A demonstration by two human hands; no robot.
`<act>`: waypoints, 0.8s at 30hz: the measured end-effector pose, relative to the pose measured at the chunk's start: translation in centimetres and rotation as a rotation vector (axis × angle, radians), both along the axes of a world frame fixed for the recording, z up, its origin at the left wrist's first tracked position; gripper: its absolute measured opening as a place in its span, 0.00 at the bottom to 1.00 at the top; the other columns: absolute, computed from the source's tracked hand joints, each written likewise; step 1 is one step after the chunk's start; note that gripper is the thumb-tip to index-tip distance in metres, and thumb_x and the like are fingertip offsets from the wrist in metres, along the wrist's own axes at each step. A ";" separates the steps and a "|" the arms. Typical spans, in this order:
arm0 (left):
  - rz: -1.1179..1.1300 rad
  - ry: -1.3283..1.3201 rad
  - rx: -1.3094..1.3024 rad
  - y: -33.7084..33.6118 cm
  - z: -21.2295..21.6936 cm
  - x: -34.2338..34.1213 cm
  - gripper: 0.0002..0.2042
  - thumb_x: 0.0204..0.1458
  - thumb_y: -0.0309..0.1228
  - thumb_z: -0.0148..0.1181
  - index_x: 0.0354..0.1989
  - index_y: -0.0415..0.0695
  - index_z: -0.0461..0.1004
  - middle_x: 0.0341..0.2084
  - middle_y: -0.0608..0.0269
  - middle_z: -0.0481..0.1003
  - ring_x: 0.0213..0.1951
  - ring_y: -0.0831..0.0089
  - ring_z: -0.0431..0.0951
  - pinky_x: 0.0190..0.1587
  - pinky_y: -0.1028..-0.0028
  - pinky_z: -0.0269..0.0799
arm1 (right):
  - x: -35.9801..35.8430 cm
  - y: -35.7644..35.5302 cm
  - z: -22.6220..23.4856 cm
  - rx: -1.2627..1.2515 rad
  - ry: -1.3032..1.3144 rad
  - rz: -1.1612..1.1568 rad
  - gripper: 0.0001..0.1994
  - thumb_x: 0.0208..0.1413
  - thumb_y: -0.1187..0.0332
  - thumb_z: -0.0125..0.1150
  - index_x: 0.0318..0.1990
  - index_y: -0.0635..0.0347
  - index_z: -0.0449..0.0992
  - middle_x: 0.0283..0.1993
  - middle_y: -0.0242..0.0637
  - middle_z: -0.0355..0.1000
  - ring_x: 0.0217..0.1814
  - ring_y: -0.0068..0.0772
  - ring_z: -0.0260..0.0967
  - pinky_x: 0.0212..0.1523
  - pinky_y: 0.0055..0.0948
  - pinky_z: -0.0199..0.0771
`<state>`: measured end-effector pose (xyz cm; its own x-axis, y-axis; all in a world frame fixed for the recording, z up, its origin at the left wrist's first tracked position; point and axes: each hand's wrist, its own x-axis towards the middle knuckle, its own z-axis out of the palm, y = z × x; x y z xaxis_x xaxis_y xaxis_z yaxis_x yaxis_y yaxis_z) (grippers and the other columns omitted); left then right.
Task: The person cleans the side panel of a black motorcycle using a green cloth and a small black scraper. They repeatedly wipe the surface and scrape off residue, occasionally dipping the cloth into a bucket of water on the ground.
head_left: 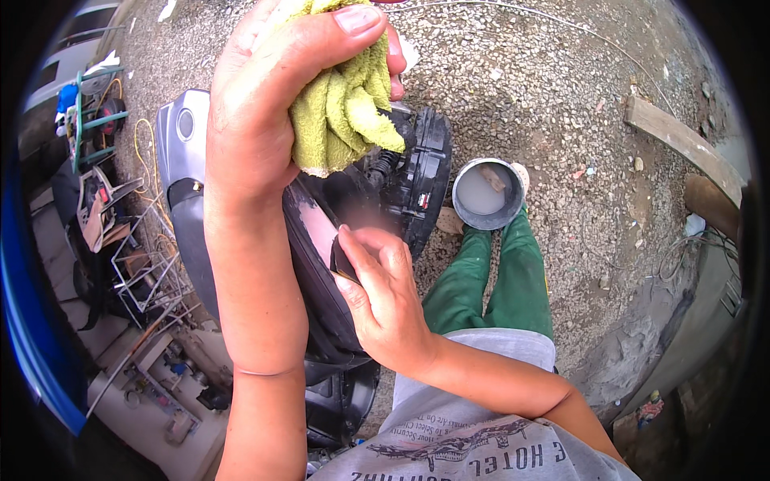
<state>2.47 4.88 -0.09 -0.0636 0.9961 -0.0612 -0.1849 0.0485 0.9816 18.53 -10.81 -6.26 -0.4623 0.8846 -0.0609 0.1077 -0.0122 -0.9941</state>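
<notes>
Left hand (265, 96): your fingers are clenched on a yellow-green rag (341, 108), held above the scooter (321, 264).
Right hand (385, 297): fingers clamp the rim of the open black seat (309, 264).
Doing it well: keep the seat braced and wipe with a fresh fold.
Bucket (487, 194): just beyond your knees, on gravel.
Hidden: your forearm covers the seat's left side; a patch under the rag is blurred.

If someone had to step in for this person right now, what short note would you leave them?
Left hand: raised, gripping a bunched yellow-green cloth.
Right hand: fingers gripping the edge of the scooter's black open seat.
Nearby: grey bucket of cloudy water on the gravel, by the green-trousered legs.
Done: cannot tell how much has been wiped.
Left: the seat shows a pale smear near the right hand.
</notes>
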 end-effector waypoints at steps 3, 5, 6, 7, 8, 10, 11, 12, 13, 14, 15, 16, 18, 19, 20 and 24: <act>0.003 0.014 -0.010 0.1 0.0 0.3 0.23 0.53 0.32 0.58 0.52 0.24 0.69 0.29 0.43 0.78 0.27 0.62 0.81 0.33 0.71 0.79 | -1.3 2.2 0.0 0.034 0.014 -0.006 0.29 0.60 0.74 0.65 0.69 0.67 0.66 0.60 0.50 0.64 0.57 0.51 0.64 0.60 0.46 0.65; -0.004 0.029 -0.002 0.2 0.1 0.4 0.22 0.54 0.32 0.57 0.51 0.24 0.70 0.29 0.44 0.78 0.27 0.62 0.81 0.32 0.71 0.79 | -1.2 2.1 -0.1 0.015 0.036 -0.011 0.30 0.60 0.74 0.65 0.69 0.66 0.66 0.60 0.50 0.64 0.57 0.51 0.64 0.60 0.46 0.65; -0.015 0.037 0.015 0.2 0.2 0.4 0.21 0.55 0.33 0.57 0.50 0.24 0.70 0.29 0.44 0.78 0.27 0.63 0.81 0.32 0.71 0.79 | -0.2 1.3 -0.4 0.052 -0.003 0.013 0.30 0.58 0.74 0.65 0.69 0.66 0.66 0.60 0.49 0.65 0.57 0.50 0.64 0.60 0.46 0.65; -0.054 0.118 0.006 0.0 -0.1 0.2 0.23 0.58 0.36 0.54 0.55 0.28 0.70 0.31 0.48 0.76 0.29 0.66 0.78 0.31 0.72 0.77 | 0.9 0.5 -0.4 0.039 -0.023 0.042 0.31 0.58 0.74 0.65 0.69 0.66 0.67 0.61 0.48 0.65 0.57 0.50 0.64 0.59 0.45 0.66; -0.091 0.202 0.001 -0.1 -0.3 0.0 0.25 0.61 0.39 0.51 0.60 0.31 0.70 0.33 0.53 0.73 0.31 0.70 0.76 0.30 0.73 0.76 | 2.0 0.1 -0.5 0.026 -0.030 0.089 0.30 0.57 0.75 0.65 0.69 0.65 0.67 0.61 0.48 0.65 0.57 0.50 0.64 0.60 0.45 0.66; -0.098 0.199 -0.001 -0.3 -0.5 0.1 0.25 0.61 0.39 0.51 0.59 0.32 0.70 0.33 0.53 0.73 0.31 0.70 0.76 0.30 0.73 0.76 | 3.7 0.9 -0.8 -0.014 -0.009 0.117 0.29 0.58 0.75 0.65 0.69 0.65 0.68 0.60 0.48 0.65 0.57 0.50 0.65 0.60 0.44 0.67; -0.100 0.198 -0.003 -0.3 -0.6 0.0 0.24 0.61 0.39 0.51 0.59 0.32 0.70 0.33 0.53 0.73 0.31 0.70 0.76 0.30 0.74 0.76 | 4.3 1.5 -1.0 -0.042 0.019 0.101 0.28 0.58 0.76 0.64 0.68 0.65 0.69 0.60 0.48 0.66 0.57 0.50 0.65 0.60 0.44 0.67; -0.120 0.221 0.002 -0.3 -0.7 -0.2 0.25 0.61 0.40 0.52 0.60 0.33 0.70 0.33 0.54 0.73 0.31 0.70 0.75 0.30 0.74 0.77 | 4.6 2.4 -1.4 -0.101 0.049 0.037 0.24 0.61 0.76 0.63 0.66 0.67 0.71 0.59 0.48 0.67 0.57 0.47 0.67 0.59 0.39 0.69; -0.135 0.193 0.033 -0.3 -0.9 -0.4 0.25 0.61 0.40 0.52 0.60 0.33 0.70 0.33 0.54 0.72 0.31 0.70 0.75 0.30 0.74 0.77 | 4.8 3.7 -1.6 -0.271 0.141 -0.022 0.21 0.65 0.74 0.62 0.64 0.69 0.72 0.56 0.47 0.68 0.56 0.42 0.69 0.58 0.33 0.69; -0.121 0.171 0.031 -0.4 -0.9 -0.4 0.25 0.62 0.40 0.52 0.60 0.32 0.70 0.33 0.54 0.72 0.31 0.70 0.75 0.30 0.74 0.77 | 5.1 4.6 -2.2 -0.398 0.184 -0.018 0.19 0.66 0.74 0.61 0.63 0.70 0.73 0.56 0.47 0.69 0.54 0.37 0.70 0.55 0.30 0.71; -0.109 0.151 0.032 -0.4 -1.0 -0.5 0.25 0.62 0.40 0.52 0.60 0.32 0.70 0.33 0.54 0.71 0.31 0.70 0.75 0.30 0.74 0.77 | 5.3 5.6 -2.9 -0.523 0.230 -0.013 0.17 0.67 0.74 0.60 0.61 0.70 0.74 0.55 0.46 0.69 0.52 0.32 0.71 0.53 0.28 0.72; -0.136 0.166 0.044 -0.4 -1.1 -0.9 0.26 0.62 0.40 0.51 0.61 0.31 0.69 0.34 0.54 0.70 0.30 0.70 0.75 0.29 0.73 0.77 | 5.7 6.6 -3.3 -0.548 0.243 0.057 0.14 0.70 0.73 0.57 0.59 0.70 0.73 0.53 0.42 0.72 0.49 0.26 0.73 0.50 0.26 0.75; -0.156 0.171 0.047 -0.2 -1.0 -1.1 0.26 0.63 0.40 0.51 0.62 0.30 0.67 0.34 0.53 0.70 0.30 0.70 0.74 0.29 0.73 0.77 | 5.3 7.2 -3.7 -0.882 0.476 0.013 0.12 0.72 0.73 0.54 0.58 0.69 0.71 0.52 0.39 0.74 0.48 0.24 0.75 0.49 0.25 0.77; -0.149 0.169 0.041 -0.3 -1.1 -0.9 0.27 0.63 0.40 0.51 0.62 0.30 0.67 0.34 0.53 0.70 0.30 0.70 0.74 0.28 0.72 0.77 | 5.1 7.5 -4.0 -1.048 0.595 -0.005 0.12 0.73 0.72 0.53 0.58 0.68 0.71 0.51 0.38 0.75 0.48 0.23 0.75 0.48 0.25 0.78; -0.130 0.160 0.036 -0.4 -1.2 -0.7 0.27 0.63 0.40 0.51 0.63 0.29 0.66 0.35 0.53 0.69 0.31 0.70 0.73 0.29 0.72 0.77 | 5.2 8.0 -4.4 -1.035 0.583 0.102 0.12 0.74 0.71 0.51 0.59 0.66 0.69 0.49 0.36 0.77 0.48 0.22 0.76 0.50 0.26 0.79; -0.149 0.185 0.030 -0.5 -1.2 -0.9 0.27 0.62 0.38 0.53 0.63 0.30 0.65 0.36 0.53 0.69 0.33 0.70 0.74 0.31 0.72 0.78 | 3.6 8.1 -5.0 -0.807 0.484 0.219 0.13 0.67 0.69 0.64 0.54 0.64 0.73 0.48 0.47 0.80 0.46 0.30 0.80 0.47 0.33 0.78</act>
<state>1.59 4.35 -1.26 0.0764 0.9966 -0.0324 0.0055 0.0320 0.9995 22.17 -2.69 -11.23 -0.7465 0.5512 -0.3726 -0.2304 -0.7395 -0.6325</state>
